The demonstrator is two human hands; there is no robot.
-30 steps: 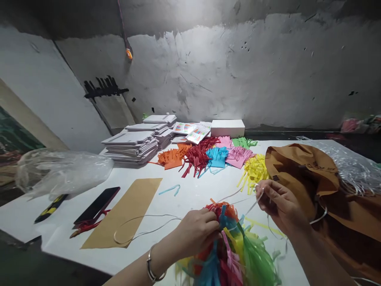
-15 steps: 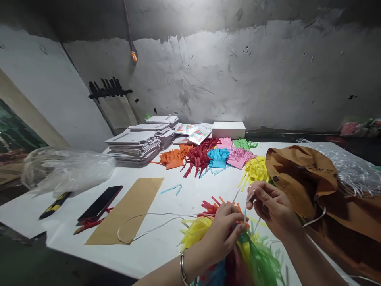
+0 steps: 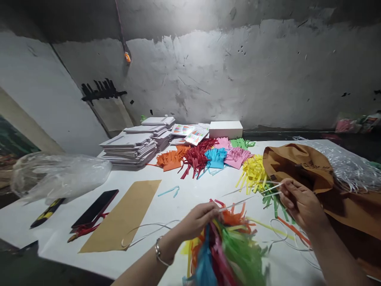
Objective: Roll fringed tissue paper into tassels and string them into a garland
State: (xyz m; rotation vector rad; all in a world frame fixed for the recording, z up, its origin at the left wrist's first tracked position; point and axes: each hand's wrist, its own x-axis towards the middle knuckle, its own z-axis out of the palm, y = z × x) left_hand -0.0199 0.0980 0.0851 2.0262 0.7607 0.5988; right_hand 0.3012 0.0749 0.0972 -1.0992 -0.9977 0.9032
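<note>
My left hand (image 3: 199, 219), a bangle on its wrist, is closed around the top of a bunch of coloured paper tassels (image 3: 228, 250) that hangs blurred below it. My right hand (image 3: 299, 201) pinches a thin white string (image 3: 253, 195) that runs taut leftward to the bunch. More of the same white string (image 3: 145, 233) loops across the table toward a brown paper strip (image 3: 123, 216). Both hands hover just above the white table (image 3: 184, 198).
Piles of cut paper fringe in orange, red (image 3: 196, 158), blue, pink, green and yellow (image 3: 253, 171) lie mid-table. Behind them are stacked white cards (image 3: 131, 147) and a white box (image 3: 225, 129). A brown bag (image 3: 300, 167) sits right, a plastic bag (image 3: 56, 175) and phone (image 3: 94, 208) left.
My right hand has pulled away to the right, drawing the string tight. My left hand has shifted slightly left and the tassel bunch has swung beneath it.
</note>
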